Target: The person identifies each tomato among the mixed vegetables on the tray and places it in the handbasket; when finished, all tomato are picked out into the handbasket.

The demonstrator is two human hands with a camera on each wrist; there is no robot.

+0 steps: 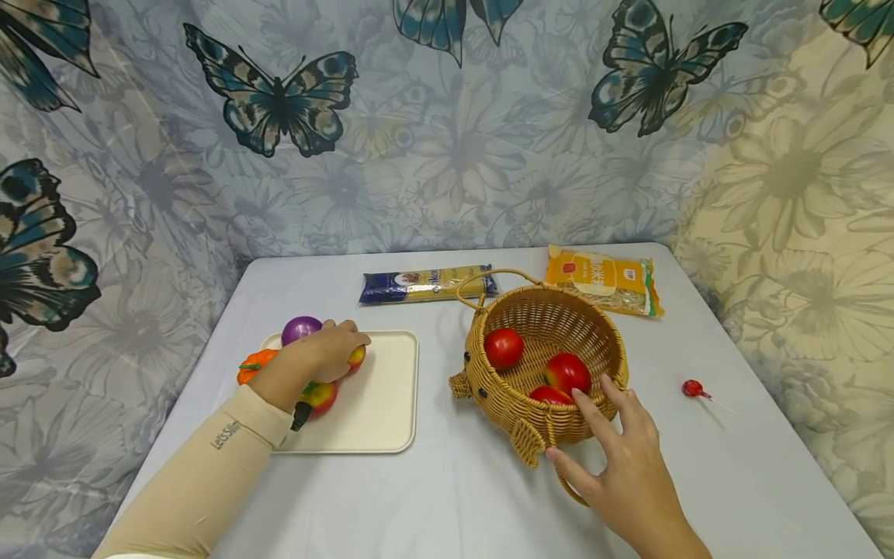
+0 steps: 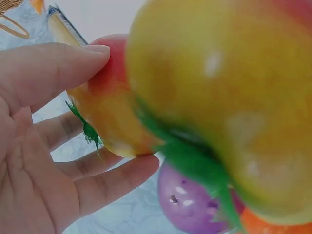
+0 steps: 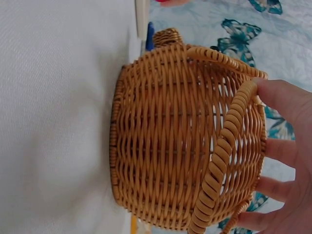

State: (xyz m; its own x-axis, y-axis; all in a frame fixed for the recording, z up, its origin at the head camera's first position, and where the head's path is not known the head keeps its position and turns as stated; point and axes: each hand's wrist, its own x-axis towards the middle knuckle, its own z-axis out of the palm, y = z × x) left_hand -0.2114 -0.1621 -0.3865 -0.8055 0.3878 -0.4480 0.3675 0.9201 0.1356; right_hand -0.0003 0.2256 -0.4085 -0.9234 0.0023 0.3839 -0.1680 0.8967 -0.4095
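Observation:
My left hand (image 1: 327, 353) is over the cream tray (image 1: 387, 396), holding a red-and-yellow tomato (image 2: 114, 117) with a green calyx between thumb and fingers. A second red-and-yellow tomato (image 1: 323, 398) lies by the wrist on the tray and looms blurred in the left wrist view. Beyond the hand sit a purple onion-like vegetable (image 1: 301, 328) and an orange vegetable (image 1: 255, 365) with a green stem, both partly covered. My right hand (image 1: 632, 462) touches the wicker basket (image 1: 503, 404), fingers spread at its rim and thumb against the handle (image 3: 222, 153). Several red tomatoes (image 1: 504, 348) lie inside.
A blue-and-yellow packet (image 1: 426, 285) lies at the back of the white table (image 1: 447, 497). Behind the basket is an orange bag of grain (image 1: 604, 279). A red lollipop (image 1: 693, 388) lies to the right. Butterfly-patterned cloth (image 1: 447, 171) hangs around the table.

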